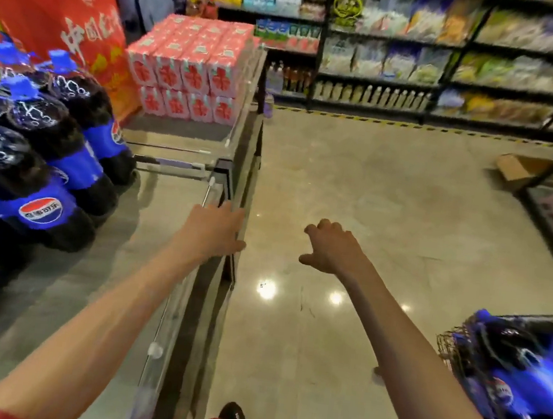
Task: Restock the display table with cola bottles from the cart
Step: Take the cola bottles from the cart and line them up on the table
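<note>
Blue-capped dark cola bottles (49,162)

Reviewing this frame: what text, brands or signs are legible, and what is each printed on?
"百事可乐" with the Pepsi globe: label of the nearest cola bottle on the display table.
"中国", then a character that looks like "红": white print on the red bag.
Pink cartons: print too blurred to read.
Yellow round sign on the shelving: unreadable.
Cart bottles: labels blurred.
</note>
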A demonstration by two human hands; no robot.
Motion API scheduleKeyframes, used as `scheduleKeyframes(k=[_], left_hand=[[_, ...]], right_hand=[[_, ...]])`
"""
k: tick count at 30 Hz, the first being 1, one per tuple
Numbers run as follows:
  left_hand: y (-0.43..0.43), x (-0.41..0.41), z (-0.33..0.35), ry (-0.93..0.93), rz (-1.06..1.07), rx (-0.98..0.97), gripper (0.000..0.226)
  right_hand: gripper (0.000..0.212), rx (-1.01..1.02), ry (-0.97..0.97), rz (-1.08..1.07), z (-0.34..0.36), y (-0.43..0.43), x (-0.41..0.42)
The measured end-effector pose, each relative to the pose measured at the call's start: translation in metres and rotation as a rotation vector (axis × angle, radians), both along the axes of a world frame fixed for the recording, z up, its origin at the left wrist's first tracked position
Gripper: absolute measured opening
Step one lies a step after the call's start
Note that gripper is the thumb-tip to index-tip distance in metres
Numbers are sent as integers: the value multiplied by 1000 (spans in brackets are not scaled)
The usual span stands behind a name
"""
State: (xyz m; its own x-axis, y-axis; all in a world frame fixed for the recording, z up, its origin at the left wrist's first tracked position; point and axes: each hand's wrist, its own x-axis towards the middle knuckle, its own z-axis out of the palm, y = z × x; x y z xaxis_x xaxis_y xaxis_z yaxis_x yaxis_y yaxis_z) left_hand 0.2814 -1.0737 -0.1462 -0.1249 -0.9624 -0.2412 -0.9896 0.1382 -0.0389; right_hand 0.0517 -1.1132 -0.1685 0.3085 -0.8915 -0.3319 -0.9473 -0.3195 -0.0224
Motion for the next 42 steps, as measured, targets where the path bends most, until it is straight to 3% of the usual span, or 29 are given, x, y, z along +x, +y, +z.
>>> scheduleKeyframes(k=[11,25,34,42], left_hand=[[29,-193,11,-103,-289,24,67],[126,-412,22,-37,-659,24,65],[147,-518,23,8,-862,7,62],[133,-627,14,-21,-989,29,57]], right_hand=[[66,-5,7,-326,11,110,-172],[56,13,23,-706,31,293,-363],[65,7,10,-865,35,341,-445],[58,29,50,-932,33,349,-531]])
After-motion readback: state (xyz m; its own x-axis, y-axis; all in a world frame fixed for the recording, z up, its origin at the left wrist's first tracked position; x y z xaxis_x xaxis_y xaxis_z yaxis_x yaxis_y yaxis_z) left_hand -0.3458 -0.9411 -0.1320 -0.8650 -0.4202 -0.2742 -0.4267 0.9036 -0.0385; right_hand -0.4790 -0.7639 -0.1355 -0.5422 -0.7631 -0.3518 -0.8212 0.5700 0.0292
